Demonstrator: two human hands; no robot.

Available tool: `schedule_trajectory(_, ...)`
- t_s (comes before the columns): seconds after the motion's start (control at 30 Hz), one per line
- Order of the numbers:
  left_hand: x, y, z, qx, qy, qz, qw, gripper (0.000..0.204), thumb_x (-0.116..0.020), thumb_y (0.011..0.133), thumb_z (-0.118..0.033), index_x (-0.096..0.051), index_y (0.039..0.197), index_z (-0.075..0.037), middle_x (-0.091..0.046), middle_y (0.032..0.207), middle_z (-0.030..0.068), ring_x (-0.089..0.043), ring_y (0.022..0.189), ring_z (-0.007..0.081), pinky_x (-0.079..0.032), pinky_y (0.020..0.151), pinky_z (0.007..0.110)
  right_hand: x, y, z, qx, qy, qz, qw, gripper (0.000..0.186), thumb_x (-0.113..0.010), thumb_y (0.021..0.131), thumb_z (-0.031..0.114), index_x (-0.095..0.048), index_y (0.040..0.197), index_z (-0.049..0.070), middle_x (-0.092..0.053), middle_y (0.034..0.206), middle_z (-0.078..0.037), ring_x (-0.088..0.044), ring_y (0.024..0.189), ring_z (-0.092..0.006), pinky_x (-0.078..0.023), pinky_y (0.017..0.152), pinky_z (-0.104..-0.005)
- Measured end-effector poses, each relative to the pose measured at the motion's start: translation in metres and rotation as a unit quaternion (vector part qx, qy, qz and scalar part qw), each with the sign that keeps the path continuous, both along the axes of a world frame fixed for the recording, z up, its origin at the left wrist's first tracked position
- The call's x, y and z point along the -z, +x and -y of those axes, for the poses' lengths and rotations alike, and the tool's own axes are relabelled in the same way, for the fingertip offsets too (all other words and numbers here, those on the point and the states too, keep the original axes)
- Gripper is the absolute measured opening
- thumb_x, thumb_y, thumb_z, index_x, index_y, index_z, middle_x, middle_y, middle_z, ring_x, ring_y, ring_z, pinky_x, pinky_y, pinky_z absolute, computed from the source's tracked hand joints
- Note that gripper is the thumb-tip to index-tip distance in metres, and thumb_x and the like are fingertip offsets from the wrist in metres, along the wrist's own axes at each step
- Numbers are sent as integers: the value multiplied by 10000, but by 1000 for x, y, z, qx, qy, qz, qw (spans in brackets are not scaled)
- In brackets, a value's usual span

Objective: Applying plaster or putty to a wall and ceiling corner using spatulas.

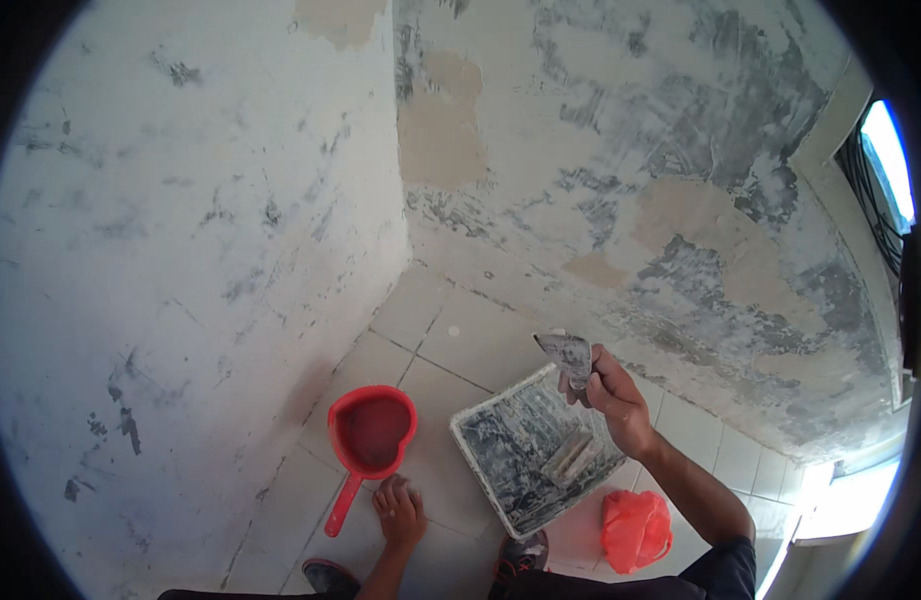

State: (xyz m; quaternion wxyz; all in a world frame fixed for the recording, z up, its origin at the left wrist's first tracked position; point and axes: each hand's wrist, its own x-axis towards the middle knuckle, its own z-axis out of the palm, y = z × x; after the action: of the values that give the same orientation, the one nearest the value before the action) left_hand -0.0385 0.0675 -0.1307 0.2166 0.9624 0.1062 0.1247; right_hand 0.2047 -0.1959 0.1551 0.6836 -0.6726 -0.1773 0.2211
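Note:
My right hand (611, 395) grips a putty knife (566, 355) with a smeared metal blade, held up over the far part of a plastic tray (496, 468). Grey and white residue coats the tray, and a flat tool (571, 458) lies inside it. My left hand (399, 508), fingers loosely bent and holding nothing that I can see, is low beside the handle of a red heart-shaped dipper (374, 430). Whether it touches the floor (451, 315) is unclear.
Two patchy, plaster-smeared walls (191, 200) meet in a corner above tiles. A crumpled red plastic bag (636, 530) lies right of the tray. My shoes (521, 555) show at the lower edge. Dark cables (871, 200) hang beside a bright opening at the right.

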Motion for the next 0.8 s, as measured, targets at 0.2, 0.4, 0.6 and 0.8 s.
schedule_trajectory(0.2, -12, 1, 7, -5, 24, 38, 999, 343, -625, 882, -268, -587, 1136, -40, -540, 1267, 206, -504, 1187, 401, -390, 970, 578, -49, 96, -123, 201, -8, 273, 941, 270, -585, 997, 121, -511, 1234, 13, -521, 1025, -61, -478, 857, -150, -423, 768, -306)
schedule_trajectory(0.4, -17, 10, 9, 6, 128, 81, 988, 274, -562, 1005, -248, -593, 1183, -41, -581, 1237, 181, -534, 1136, 402, -399, 931, 579, 9, 162, -216, 327, 4, 306, 894, 329, -707, 898, 66, -591, 1182, -54, -543, 981, -107, -536, 791, -185, -462, 703, -321)
schedule_trajectory(0.6, -19, 9, 7, -2, 130, 88, 988, 205, -539, 1014, -207, -601, 1104, -33, -620, 1112, 171, -571, 1029, 389, -426, 878, 559, 31, 198, -277, 369, 73, 203, 904, 262, -687, 925, 41, -600, 1152, -57, -634, 865, -39, -557, 727, -101, -464, 672, -246)
schedule_trajectory(0.8, 12, -3, 8, 17, 131, 68, 989, 228, -535, 1012, -207, -596, 1144, -32, -620, 1167, 189, -560, 1073, 412, -413, 903, 573, 13, 226, -291, 395, 127, 185, 891, 223, -679, 927, 24, -615, 1125, -57, -653, 858, -52, -599, 742, -105, -476, 677, -254)
